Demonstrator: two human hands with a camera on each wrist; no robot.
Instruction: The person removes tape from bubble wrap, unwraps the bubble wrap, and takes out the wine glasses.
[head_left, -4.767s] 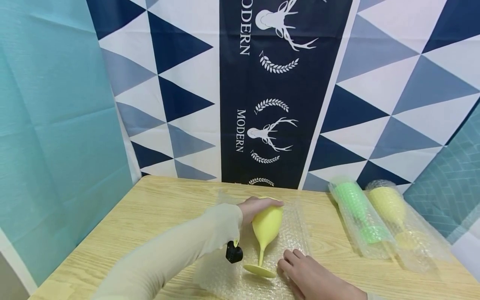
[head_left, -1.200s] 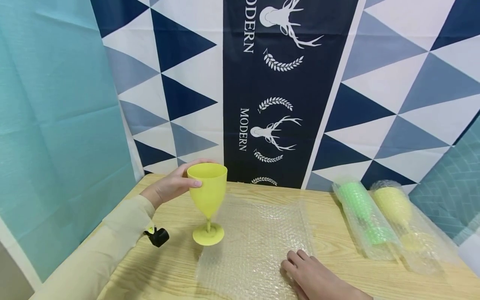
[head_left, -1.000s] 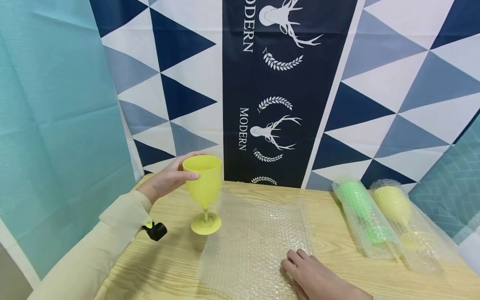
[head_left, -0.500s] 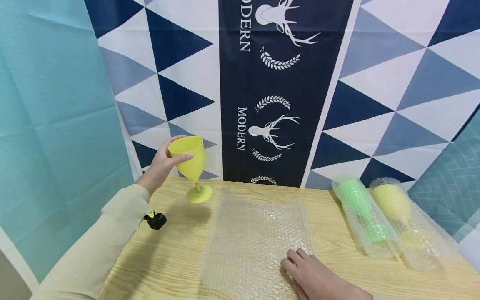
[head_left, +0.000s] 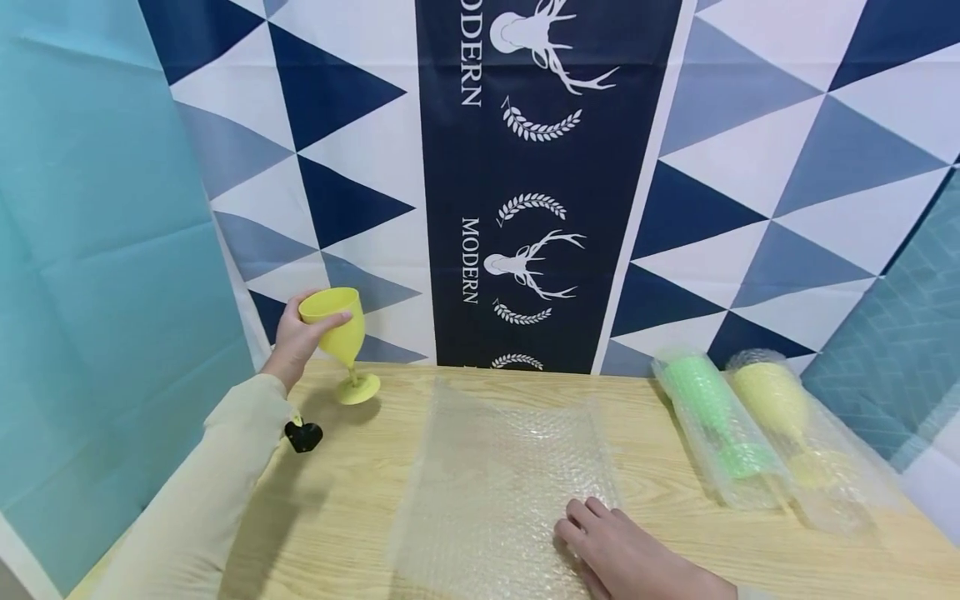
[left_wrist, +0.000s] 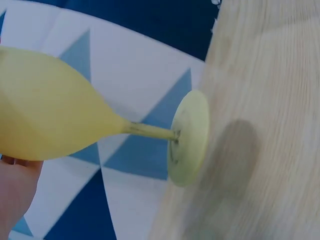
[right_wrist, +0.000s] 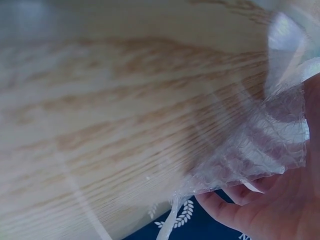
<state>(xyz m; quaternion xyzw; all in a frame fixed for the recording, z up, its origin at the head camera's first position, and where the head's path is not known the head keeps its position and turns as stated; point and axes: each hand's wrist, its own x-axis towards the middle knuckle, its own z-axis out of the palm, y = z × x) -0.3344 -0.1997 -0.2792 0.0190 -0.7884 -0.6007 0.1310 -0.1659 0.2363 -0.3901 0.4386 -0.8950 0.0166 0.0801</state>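
A yellow plastic goblet (head_left: pixel 347 337) stands tilted slightly at the back left of the table, held around its bowl by my left hand (head_left: pixel 295 340). In the left wrist view the goblet (left_wrist: pixel 65 107) shows its stem and round foot just off the wood, with a shadow beside it. A flat sheet of bubble wrap (head_left: pixel 502 483) lies across the middle of the table. My right hand (head_left: pixel 626 550) rests on its lower right part, fingers loosely bent. From the right wrist, a crinkled edge of the wrap (right_wrist: pixel 250 150) partly covers that hand (right_wrist: pixel 270 212).
To the right lie a green goblet (head_left: pixel 705 400) and another yellow goblet (head_left: pixel 772 404), each rolled in bubble wrap. Patterned cloth (head_left: pixel 525 183) hangs behind the wooden table (head_left: pixel 352 500), and a teal curtain (head_left: pixel 112 292) on the left.
The goblet has gone from over the bubble wrap, gripped by my left hand, to the back left, and is now upright-ish. My right hand has stayed on the sheet.
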